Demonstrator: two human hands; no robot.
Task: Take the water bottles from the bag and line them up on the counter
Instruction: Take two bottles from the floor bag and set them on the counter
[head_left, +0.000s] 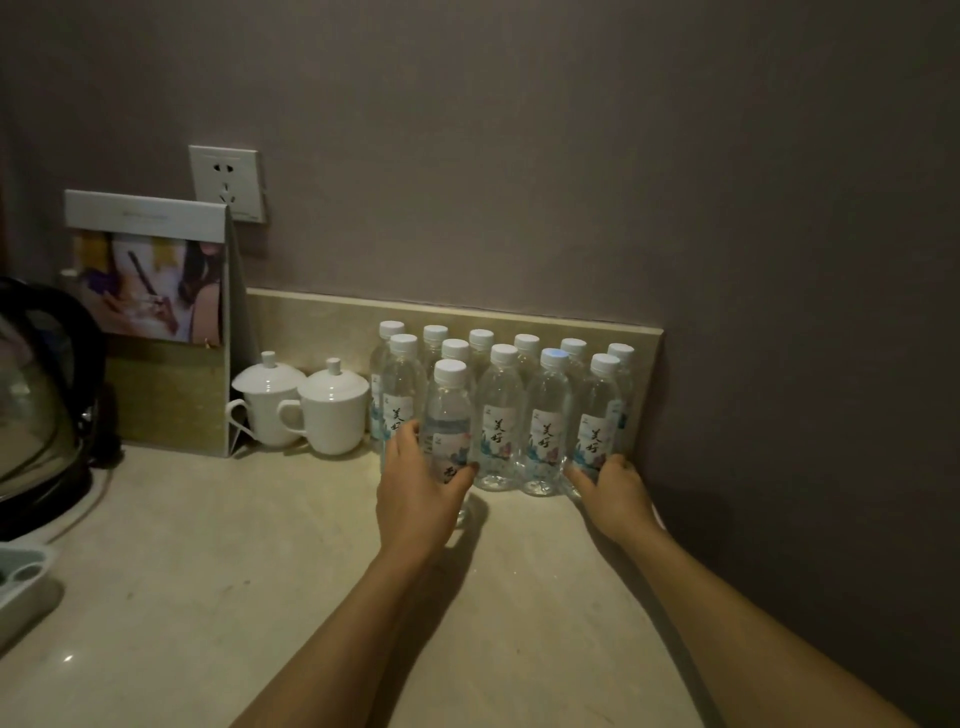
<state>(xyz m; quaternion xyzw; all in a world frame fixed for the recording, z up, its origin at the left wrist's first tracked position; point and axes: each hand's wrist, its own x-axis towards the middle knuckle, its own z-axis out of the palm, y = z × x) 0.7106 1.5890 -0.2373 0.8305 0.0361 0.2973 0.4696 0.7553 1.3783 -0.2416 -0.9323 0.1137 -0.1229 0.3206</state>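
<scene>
Two bare forearms reach in over the pale counter (234, 571). The left hand (415, 493) is wrapped around the front bottle (450, 415), thumb on one side and fingers curled behind the label, and this bottle stands a little forward of the others. The right hand (613, 491) rests its fingertips against the base of the end bottle (595, 415) at the right of the front row; whether it actually grips or only steadies is hard to say in this dim light.

Behind them the water bottles (501, 410) stand upright in two close rows against the backsplash (311, 322), white caps up. It looks like the lining-up stage: the held bottle seems to need sliding back into the gap in the front row, level with its neighbours, without knocking them.

To the left sit two lidded white cups (301, 405), a standing card holder (150, 291) and a kettle (41, 395), cut off by the frame edge. No bag is visible.
</scene>
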